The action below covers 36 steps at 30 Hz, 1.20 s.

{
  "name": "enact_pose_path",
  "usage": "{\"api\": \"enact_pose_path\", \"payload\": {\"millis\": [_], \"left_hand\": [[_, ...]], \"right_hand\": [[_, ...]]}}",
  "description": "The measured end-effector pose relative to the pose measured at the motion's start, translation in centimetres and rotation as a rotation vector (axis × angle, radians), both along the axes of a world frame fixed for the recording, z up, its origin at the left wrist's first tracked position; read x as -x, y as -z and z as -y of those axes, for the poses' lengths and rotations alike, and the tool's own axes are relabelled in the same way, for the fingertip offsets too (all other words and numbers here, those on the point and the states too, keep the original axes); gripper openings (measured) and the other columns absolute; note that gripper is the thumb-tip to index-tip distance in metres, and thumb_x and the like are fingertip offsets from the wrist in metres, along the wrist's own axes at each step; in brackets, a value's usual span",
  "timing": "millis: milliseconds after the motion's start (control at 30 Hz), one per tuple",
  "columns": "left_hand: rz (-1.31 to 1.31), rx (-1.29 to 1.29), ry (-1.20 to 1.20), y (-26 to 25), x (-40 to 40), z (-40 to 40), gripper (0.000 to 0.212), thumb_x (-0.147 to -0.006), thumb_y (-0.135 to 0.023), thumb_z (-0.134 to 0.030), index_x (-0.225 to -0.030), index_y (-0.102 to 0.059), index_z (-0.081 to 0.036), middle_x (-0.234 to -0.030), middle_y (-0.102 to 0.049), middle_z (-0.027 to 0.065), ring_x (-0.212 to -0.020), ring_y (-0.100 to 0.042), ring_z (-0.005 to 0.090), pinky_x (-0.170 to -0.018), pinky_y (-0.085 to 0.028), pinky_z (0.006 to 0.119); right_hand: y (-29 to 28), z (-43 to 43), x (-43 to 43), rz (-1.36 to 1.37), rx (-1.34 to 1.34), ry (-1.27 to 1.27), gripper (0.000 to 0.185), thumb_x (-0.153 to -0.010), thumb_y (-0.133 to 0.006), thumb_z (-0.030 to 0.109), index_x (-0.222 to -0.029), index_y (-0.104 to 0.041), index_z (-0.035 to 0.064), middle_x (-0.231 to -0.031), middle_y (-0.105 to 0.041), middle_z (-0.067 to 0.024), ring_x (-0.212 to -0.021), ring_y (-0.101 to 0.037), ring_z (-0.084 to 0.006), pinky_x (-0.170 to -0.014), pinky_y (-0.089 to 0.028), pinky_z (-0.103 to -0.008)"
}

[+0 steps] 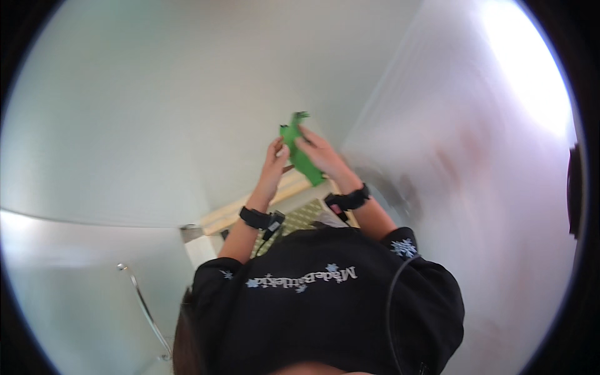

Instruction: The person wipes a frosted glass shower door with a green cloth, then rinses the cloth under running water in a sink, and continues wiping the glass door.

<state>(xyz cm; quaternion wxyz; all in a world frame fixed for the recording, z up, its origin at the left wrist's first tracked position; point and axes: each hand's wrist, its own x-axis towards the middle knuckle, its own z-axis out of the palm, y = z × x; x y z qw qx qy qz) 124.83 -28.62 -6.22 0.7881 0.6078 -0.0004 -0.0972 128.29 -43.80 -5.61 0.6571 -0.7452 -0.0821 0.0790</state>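
Note:
Both hands are raised before my chest around a bright green, flat, flexible-looking piece (304,165), too blurred to name more exactly. It runs slantwise, with dark marks at its upper end. My right hand (319,149) lies over its right side, fingers spread along it and gripping it. My left hand (276,157) pinches its left edge between thumb and fingers. A thin brown thing (288,168) shows just below, partly hidden. Each wrist wears a black strap with a small box, the left strap (255,218) and the right strap (352,198).
Frosted panels rise ahead (140,93) and on the right (468,187), with bright light at upper right. A curved chrome handle (143,304) stands at lower left. Beneath my arms are a pale ledge (253,201) and a green patterned surface (302,218).

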Motion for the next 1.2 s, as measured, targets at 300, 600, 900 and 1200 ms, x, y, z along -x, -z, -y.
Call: {"api": "enact_pose_path", "payload": {"millis": [300, 600, 900, 1200], "left_hand": [[-0.206, 0.807, 0.169, 0.1, 1.9, -1.9, 0.051, -0.096, -0.032, -0.047, -0.123, -0.044, -0.006, -0.113, -0.054, 0.0064, -0.103, -0.054, 0.0177, -0.088, -0.044, 0.033], [-0.144, 0.8, 0.055, 0.1, 1.1, -1.5, 0.043, -0.097, -0.034, -0.04, -0.122, -0.044, -0.007, -0.111, -0.055, 0.0074, -0.102, -0.054, 0.021, -0.088, -0.046, 0.037], [0.17, 0.906, -0.643, -1.6, 6.9, -9.5, 0.031, -0.093, -0.046, -0.035, -0.1, -0.055, -0.007, -0.091, -0.061, 0.0066, -0.083, -0.06, 0.0184, -0.075, -0.05, 0.034], [0.486, 0.668, -1.666, -2.7, 29.9, -2.6, 0.02, -0.092, -0.048, -0.027, -0.096, -0.053, -0.008, -0.085, -0.061, 0.0092, -0.071, -0.06, 0.0203, -0.063, -0.051, 0.036]], "right_hand": [[-2.5, -5.1, 6.2, 0.075, 0.315, 0.042, 0.062, -0.078, -0.067, 0.023, -0.133, -0.041, 0.0111, -0.123, -0.039, -0.0161, -0.105, -0.047, -0.0289, -0.088, -0.042, -0.0364], [-2.2, -2.2, 3.6, 0.177, 0.427, -0.306, 0.088, -0.07, -0.075, 0.03, -0.141, -0.028, 0.0103, -0.141, -0.027, -0.017, -0.131, -0.024, -0.0316, -0.099, -0.036, -0.0417], [-2.9, -14.0, 0.7, 0.381, 0.138, -1.148, 0.097, -0.066, -0.078, 0.032, -0.141, -0.023, 0.003, -0.145, -0.022, -0.0198, -0.134, -0.023, -0.0302, -0.108, -0.023, -0.0403], [-3.4, -19.3, 16.7, 0.148, -0.179, -2.187, 0.051, -0.078, -0.067, 0.013, -0.125, -0.05, 0.0083, -0.131, -0.045, -0.0099, -0.119, -0.045, -0.0231, -0.092, -0.042, -0.0373]]}}
